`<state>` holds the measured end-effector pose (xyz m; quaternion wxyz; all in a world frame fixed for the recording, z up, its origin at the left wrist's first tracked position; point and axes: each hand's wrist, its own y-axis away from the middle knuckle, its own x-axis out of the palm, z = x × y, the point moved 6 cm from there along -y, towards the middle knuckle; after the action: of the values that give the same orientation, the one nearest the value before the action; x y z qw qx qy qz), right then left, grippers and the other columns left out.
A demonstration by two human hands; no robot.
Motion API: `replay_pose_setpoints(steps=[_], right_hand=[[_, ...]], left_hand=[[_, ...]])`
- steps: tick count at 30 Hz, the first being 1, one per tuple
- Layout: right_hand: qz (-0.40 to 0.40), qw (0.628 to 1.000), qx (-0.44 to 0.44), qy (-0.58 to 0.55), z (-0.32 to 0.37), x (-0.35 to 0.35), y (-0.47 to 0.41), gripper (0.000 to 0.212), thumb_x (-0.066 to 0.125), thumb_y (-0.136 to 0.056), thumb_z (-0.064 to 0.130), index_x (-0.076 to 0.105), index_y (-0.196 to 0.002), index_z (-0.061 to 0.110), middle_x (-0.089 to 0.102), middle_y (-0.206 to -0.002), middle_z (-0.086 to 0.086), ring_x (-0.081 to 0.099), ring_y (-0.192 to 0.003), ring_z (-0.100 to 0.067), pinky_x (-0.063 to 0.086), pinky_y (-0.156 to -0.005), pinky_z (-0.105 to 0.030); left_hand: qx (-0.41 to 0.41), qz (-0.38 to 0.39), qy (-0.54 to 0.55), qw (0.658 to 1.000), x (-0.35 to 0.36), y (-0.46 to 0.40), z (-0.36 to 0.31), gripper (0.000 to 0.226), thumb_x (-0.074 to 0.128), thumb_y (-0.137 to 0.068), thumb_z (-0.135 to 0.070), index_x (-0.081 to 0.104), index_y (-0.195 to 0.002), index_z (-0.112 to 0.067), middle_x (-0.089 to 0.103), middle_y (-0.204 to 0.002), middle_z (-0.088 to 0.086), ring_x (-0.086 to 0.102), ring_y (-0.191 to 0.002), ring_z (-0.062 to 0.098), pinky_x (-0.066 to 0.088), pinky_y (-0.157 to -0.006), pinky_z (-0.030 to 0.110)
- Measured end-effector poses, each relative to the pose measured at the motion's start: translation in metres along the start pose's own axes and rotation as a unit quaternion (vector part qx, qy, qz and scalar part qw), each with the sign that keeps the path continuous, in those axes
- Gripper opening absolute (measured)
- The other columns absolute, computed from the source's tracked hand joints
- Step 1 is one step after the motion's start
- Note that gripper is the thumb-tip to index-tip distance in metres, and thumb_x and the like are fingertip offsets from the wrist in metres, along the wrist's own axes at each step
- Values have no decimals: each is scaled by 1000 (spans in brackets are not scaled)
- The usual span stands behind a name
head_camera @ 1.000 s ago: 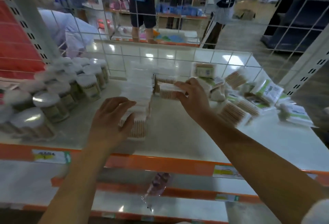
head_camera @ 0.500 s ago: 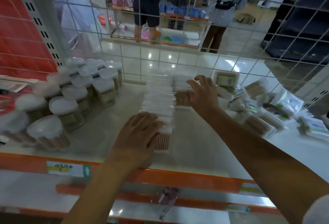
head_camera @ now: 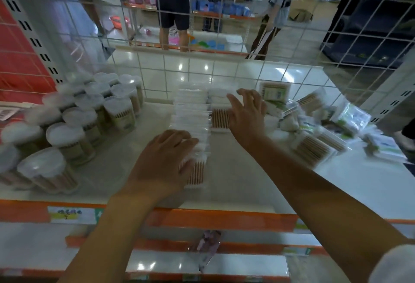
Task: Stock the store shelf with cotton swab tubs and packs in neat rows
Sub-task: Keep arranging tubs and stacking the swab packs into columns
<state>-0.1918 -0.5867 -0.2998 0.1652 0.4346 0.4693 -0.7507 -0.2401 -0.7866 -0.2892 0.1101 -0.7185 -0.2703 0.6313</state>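
The stocking looks roughly half done, judged from how the shelf (head_camera: 235,184) lies. On the left, the round cotton swab tubs (head_camera: 89,121) already stand upright in close rows running from the near edge back toward the wire grid. In the middle, a row of flat clear packs (head_camera: 190,116) runs from near to far, and a second, shorter row (head_camera: 221,112) has been started just to its right at the far end. On the right, a loose heap of packs (head_camera: 318,130) lies tilted and overlapping, so that pile is what remains to be lined up. The left hand (head_camera: 164,163) lies flat with fingers together, pressing on the near end of the middle row rather than clamping anything. The right hand (head_camera: 244,114) rests against the front pack of the second row with fingers spread apart; whether it grips that pack cannot be told. The packs are transparent, showing wooden sticks with white cotton tips, and the tubs are clear with white lids over the same tan sticks.
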Motion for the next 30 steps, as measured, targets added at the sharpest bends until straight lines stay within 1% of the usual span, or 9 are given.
replay_pose_setpoints(steps=[2, 5, 11, 14, 16, 20, 24, 27, 30], right_hand=[[-26, 999, 11, -23, -1, -14, 10, 35, 50, -85, 16, 59, -118, 11, 53, -125, -15, 33, -121, -30, 34, -94, -52], [-65, 997, -21, -46, -5, -36, 31, 38, 41, -82, 20, 62, -112, 12, 58, -116, -12, 36, -114, -25, 38, -89, -47], [-42, 991, -61, -108, -39, -53, 81, 32, 46, -80, 15, 66, -105, 8, 63, -102, -11, 43, -103, -21, 44, -83, -43], [-18, 989, -50, -137, -67, -62, 102, 24, 55, -79, 7, 69, -98, 7, 66, -96, -10, 57, -95, -27, 49, -79, -41], [-9, 988, -51, -147, -80, -65, 112, 24, 51, -81, 10, 71, -93, 8, 67, -92, -9, 63, -88, -29, 51, -77, -36], [-25, 982, -53, -181, -113, -83, 128, 17, 56, -79, 4, 71, -86, 6, 67, -86, -8, 59, -84, -19, 47, -77, -29], [-48, 983, -31, -172, -146, -97, 142, 16, 62, -71, -2, 72, -81, 5, 68, -86, -9, 51, -86, -13, 43, -77, -22], [-64, 982, -19, -177, -169, -105, 146, 16, 60, -73, -1, 72, -82, 4, 67, -88, -12, 52, -86, -15, 44, -77, -22], [-89, 980, 1, -180, -188, -118, 140, 24, 49, -81, 10, 72, -85, 4, 66, -92, -14, 53, -90, -17, 40, -81, -17]], left_hand=[[5, -17, 7, 1000, -7, -11, -10, 44, 43, -79, -32, 67, -105, -7, 66, -101, 8, 44, -98, 15, 50, -78, 37], [16, -28, 25, 999, -5, -23, -32, 44, 43, -79, -30, 67, -105, -5, 66, -100, 9, 45, -98, 16, 50, -77, 36], [53, -2, -3, 999, 33, -35, -88, 43, 41, -77, -35, 69, -103, -14, 67, -97, 1, 49, -97, 16, 52, -76, 38], [71, 4, -25, 997, 49, -42, -118, 44, 39, -75, -37, 71, -97, -18, 69, -93, -3, 43, -94, 12, 54, -70, 34], [74, 13, -11, 997, 58, -43, -130, 44, 39, -74, -37, 72, -97, -19, 69, -92, -3, 42, -93, 11, 54, -71, 32], [94, 14, 42, 995, 80, -51, -164, 43, 42, -74, -34, 71, -98, -15, 68, -93, 2, 44, -93, 14, 45, -79, 30], [102, 5, 53, 993, 95, -61, -194, 42, 43, -74, -31, 70, -100, -12, 67, -93, 5, 44, -92, 17, 34, -79, 30], [97, 22, 48, 994, 109, -69, -208, 40, 42, -71, -27, 68, -97, -12, 67, -87, 5, 53, -85, 21, 43, -73, 31], [75, 52, 48, 995, 122, -78, -213, 31, 42, -70, -27, 61, -93, -19, 65, -84, 2, 61, -73, 26, 51, -64, 30]])
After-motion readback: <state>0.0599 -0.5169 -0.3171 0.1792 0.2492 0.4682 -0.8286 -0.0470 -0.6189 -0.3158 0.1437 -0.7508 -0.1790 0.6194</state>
